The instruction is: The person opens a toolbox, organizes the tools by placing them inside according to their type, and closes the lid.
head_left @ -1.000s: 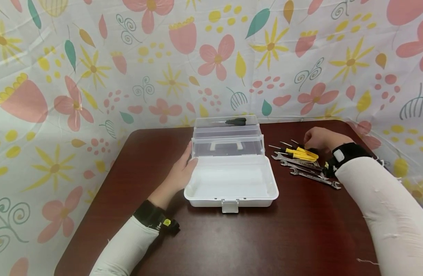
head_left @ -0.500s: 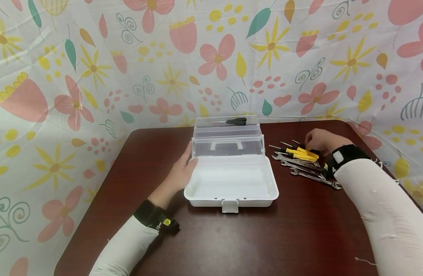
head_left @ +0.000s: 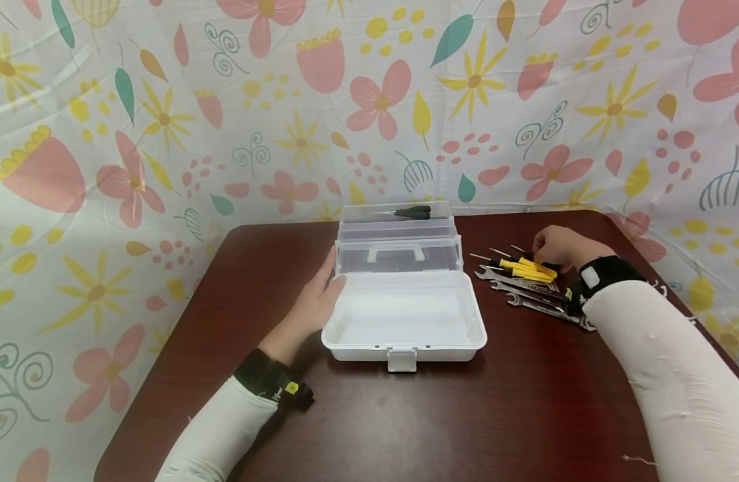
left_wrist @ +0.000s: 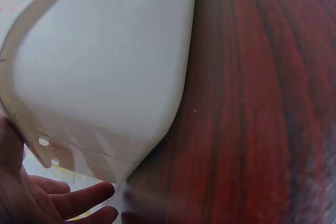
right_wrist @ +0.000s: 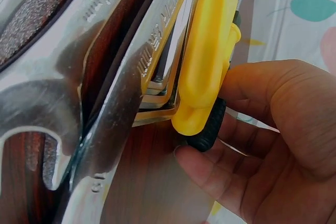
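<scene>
A white toolbox [head_left: 402,351] with its clear lid raised stands mid-table. My left hand [head_left: 315,301] rests against its left side, fingers extended and thumb at the rim; the left wrist view shows fingertips by the lower rear corner. On the right, my right hand [head_left: 559,245] reaches into a tool pile. In the right wrist view, its fingers curl round the black handle [right_wrist: 210,127] of a screwdriver, partly hidden behind yellow-handled screwdrivers [right_wrist: 202,61]. L-shaped hex keys [right_wrist: 157,106] and open-ended wrenches [right_wrist: 100,103] lie beside these.
Dark-handled tools [head_left: 413,213] with thin shafts lie in the raised lid. The latch [head_left: 402,360] hangs at the box's front. A floral curtain [head_left: 381,107] rises behind the dark red-brown table [head_left: 405,422].
My right hand has shifted very slightly at the tool pile. The left hand and the toolbox stay where they were.
</scene>
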Motion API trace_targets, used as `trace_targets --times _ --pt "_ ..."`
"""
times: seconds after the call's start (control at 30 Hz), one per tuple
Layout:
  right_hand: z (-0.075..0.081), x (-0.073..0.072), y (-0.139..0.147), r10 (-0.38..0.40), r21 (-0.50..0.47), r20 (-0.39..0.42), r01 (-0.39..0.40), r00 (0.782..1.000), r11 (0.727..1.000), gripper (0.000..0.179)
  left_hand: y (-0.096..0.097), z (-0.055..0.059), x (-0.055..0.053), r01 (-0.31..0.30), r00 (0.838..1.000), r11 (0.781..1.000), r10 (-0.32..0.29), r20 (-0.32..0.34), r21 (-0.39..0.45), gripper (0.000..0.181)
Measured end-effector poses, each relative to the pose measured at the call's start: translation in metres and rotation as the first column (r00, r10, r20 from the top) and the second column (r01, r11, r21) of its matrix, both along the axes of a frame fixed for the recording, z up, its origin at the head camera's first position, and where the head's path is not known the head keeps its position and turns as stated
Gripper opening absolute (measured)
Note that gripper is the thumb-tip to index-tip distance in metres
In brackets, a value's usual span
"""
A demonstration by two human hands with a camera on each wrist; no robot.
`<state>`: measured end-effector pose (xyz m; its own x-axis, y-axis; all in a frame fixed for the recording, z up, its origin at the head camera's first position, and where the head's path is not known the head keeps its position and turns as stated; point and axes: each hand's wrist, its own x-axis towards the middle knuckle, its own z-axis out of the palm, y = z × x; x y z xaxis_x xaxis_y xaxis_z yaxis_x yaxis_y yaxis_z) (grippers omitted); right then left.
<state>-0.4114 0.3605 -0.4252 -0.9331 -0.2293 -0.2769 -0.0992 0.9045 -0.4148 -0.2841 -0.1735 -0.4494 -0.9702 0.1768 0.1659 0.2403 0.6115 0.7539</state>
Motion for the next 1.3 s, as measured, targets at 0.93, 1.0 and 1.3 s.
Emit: trace_targets --times 0.93,1.0,1.3 --pt "0.008 -0.003 -0.006 0.002 -0.078 -0.077 -0.008 0.997 0.997 0.032 0.001 -0.002 -0.001 -0.012 1.0 1.0 0.012 -0.011 0.003 0.064" --pt "0.013 -0.003 -0.013 0.004 -0.102 -0.093 -0.014 0.996 0.995 0.032 0.001 -0.002 -0.001 -0.01 1.0 1.0 0.01 -0.018 0.004 0.064" --pt "0.057 0.0 -0.061 0.072 -0.084 -0.218 -0.092 0.973 0.992 0.03 0.001 -0.002 0.001 -0.012 1.0 1.0 0.012 -0.013 0.006 0.064"
